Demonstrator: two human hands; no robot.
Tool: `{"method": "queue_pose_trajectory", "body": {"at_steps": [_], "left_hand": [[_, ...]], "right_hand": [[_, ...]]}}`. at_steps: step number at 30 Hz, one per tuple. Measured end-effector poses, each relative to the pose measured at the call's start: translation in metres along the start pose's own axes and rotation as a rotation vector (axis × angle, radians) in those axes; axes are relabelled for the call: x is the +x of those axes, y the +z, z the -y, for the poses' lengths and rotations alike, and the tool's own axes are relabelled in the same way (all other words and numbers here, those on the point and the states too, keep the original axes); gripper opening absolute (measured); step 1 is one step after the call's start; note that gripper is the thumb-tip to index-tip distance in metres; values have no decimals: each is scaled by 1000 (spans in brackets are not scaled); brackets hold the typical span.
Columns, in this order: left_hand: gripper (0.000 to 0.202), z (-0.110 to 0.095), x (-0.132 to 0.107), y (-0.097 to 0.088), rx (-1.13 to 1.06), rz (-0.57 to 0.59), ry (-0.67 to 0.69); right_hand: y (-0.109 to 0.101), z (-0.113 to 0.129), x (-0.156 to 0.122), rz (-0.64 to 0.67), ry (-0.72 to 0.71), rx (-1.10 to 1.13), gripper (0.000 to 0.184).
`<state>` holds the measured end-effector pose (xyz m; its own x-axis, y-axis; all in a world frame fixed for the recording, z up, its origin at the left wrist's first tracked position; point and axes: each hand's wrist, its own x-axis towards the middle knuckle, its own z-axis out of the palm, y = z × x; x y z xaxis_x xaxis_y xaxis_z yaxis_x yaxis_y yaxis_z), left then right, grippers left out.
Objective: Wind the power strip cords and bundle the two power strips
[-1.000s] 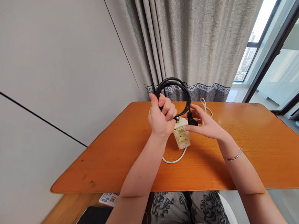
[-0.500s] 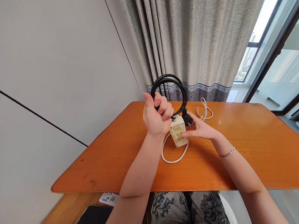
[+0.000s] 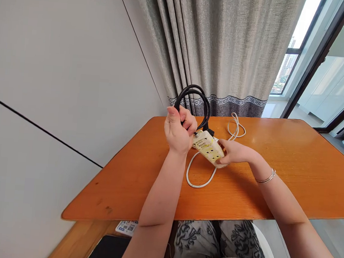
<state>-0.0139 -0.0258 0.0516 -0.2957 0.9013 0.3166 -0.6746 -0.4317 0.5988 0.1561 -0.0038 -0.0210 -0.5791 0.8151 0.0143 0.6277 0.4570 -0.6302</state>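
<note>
My left hand (image 3: 180,130) is closed around a coiled black cable (image 3: 207,108), whose loop rises above the fist. The cable runs into the end of a cream power strip (image 3: 208,147) with several sockets and yellow marks. My right hand (image 3: 232,150) grips the strip's far right end, thumb on the socket face and fingers behind it. The strip is held tilted above the table. Behind it the black plug (image 3: 209,130) shows in part. A white cable (image 3: 195,185) lies looped on the table beneath the strip.
An orange wooden table (image 3: 126,181) stretches out before me, a grey curtain (image 3: 231,50) at its far edge. More white cord (image 3: 238,128) lies coiled at the back. A white wall (image 3: 45,75) is on the left. Below the table's front edge lies a black phone (image 3: 109,250).
The power strip has swung from hanging steeply to a flatter slant, its lower end moved right. My right hand has shifted slightly right and down onto that end. The plug is now partly behind the strip.
</note>
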Motion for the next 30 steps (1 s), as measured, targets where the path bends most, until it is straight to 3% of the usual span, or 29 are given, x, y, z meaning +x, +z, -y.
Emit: {"method": "queue_pose_trajectory", "body": {"at_steps": [3, 7, 12, 16, 20, 25, 27, 30], "left_hand": [[58, 4, 2, -2, 83, 28, 7], [60, 8, 6, -5, 204, 48, 37], [60, 10, 10, -10, 364, 91, 127], [60, 12, 11, -14, 429, 143, 191], [60, 13, 10, -16, 431, 224, 156], [63, 8, 8, -13, 379, 313, -85], [63, 5, 4, -10, 339, 323, -209], [62, 4, -2, -5, 256, 324, -348]], "right_hand": [[-27, 16, -27, -82, 105, -396, 37], [-47, 30, -61, -317, 49, -616, 30], [-49, 40, -90, -586, -131, -782, 38], [-43, 48, -99, -708, -266, -832, 46], [-44, 53, -101, -782, -471, -726, 47], [-47, 50, -88, -943, -784, -321, 59], [-43, 46, -76, -1014, -774, -96, 69], [-33, 37, -51, -1044, -555, 211, 70]]}}
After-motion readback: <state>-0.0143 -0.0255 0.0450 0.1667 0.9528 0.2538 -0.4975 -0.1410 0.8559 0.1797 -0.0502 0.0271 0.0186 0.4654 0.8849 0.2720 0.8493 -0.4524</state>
